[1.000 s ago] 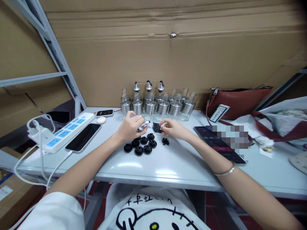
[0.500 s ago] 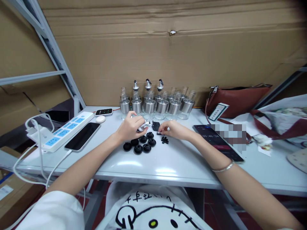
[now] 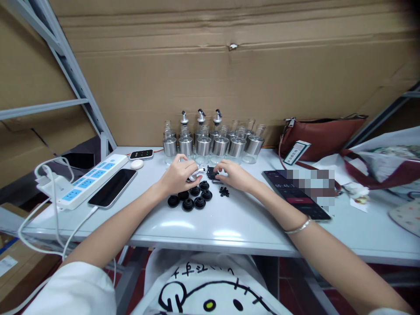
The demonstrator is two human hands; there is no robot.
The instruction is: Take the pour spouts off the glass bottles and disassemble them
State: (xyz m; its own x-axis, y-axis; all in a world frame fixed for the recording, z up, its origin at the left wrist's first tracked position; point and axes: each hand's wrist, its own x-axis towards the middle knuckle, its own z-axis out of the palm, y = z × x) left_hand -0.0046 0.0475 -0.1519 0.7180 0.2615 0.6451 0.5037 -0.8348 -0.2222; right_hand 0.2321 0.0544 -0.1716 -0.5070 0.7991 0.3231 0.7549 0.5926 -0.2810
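My left hand (image 3: 182,176) is wrapped round a silver pourer spout (image 3: 194,174), whose small tip points right; the fingers hide part of it. Just right of it, my right hand (image 3: 231,176) has its thumb and fingertips curled on a pile of small black plastic pieces (image 3: 211,170), partly covering them. Nearer the front edge, several round black stoppers (image 3: 198,202) lie in a cluster below the left hand. A little heap of tiny black parts (image 3: 224,191) rests below the right hand.
Several glass bottles with steel sleeves (image 3: 203,145) stand behind the hands, some with pourer tops (image 3: 201,116). At left are a power strip (image 3: 88,183), a phone (image 3: 113,188) and a small black-screened device (image 3: 141,154). A tablet (image 3: 297,194) and a brown bag (image 3: 323,138) are at right.
My right hand has shifted slightly left and away from me, from the near edge of the black pieces onto the pile. My left hand still holds the pourer spout.
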